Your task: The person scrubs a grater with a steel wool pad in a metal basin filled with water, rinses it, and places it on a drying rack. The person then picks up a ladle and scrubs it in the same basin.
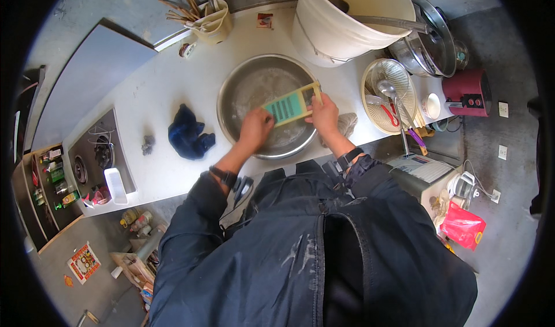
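A plastic kitchen grater with a pale yellow frame and a slotted green insert is tilted above a wide stainless steel basin. The basin appears to hold some liquid. My right hand grips the frame near its right end, by the open part. At the lower left end, my left hand has its fingers bent around the frame's edge. The lower part of the basin is partly hidden by the grater and my hands. A greyish cloth lies just right of the basin, partly behind my right wrist.
Left lie a dark blue cloth, a scouring pad and a gas hob. Behind the basin stand a large white bucket and a utensil holder. A strainer basket with ladles sits right, near a maroon appliance.
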A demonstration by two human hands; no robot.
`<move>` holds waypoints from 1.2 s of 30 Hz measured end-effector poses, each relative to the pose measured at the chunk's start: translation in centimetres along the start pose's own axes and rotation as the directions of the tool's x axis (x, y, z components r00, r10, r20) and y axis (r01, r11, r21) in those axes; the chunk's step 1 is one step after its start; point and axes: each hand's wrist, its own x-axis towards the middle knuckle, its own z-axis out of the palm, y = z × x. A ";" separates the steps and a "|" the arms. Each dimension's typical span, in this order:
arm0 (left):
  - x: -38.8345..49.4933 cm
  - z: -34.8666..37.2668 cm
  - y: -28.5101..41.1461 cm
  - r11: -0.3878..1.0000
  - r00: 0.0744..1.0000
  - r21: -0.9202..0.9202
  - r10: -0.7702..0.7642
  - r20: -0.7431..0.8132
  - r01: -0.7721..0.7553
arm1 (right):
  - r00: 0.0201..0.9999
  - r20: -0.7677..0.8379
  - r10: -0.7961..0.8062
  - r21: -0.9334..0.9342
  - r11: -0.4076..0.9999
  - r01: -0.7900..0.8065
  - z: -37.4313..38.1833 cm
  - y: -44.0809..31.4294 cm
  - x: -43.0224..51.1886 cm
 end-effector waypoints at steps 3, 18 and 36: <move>1.3 0.4 -0.9 0.997 0.999 0.073 0.034 -0.024 -0.032 | 1.000 -0.020 0.019 -0.010 1.000 -0.019 0.1 -0.1 -0.4; 3.6 0.4 -2.6 0.990 0.997 0.123 0.074 -0.032 -0.069 | 1.000 -0.013 0.021 0.030 0.999 -0.020 0.3 0.6 0.2; 5.0 0.3 -2.9 0.985 0.996 0.175 -0.002 -0.088 0.017 | 1.000 -0.009 0.005 -0.009 1.000 -0.005 0.0 0.5 0.3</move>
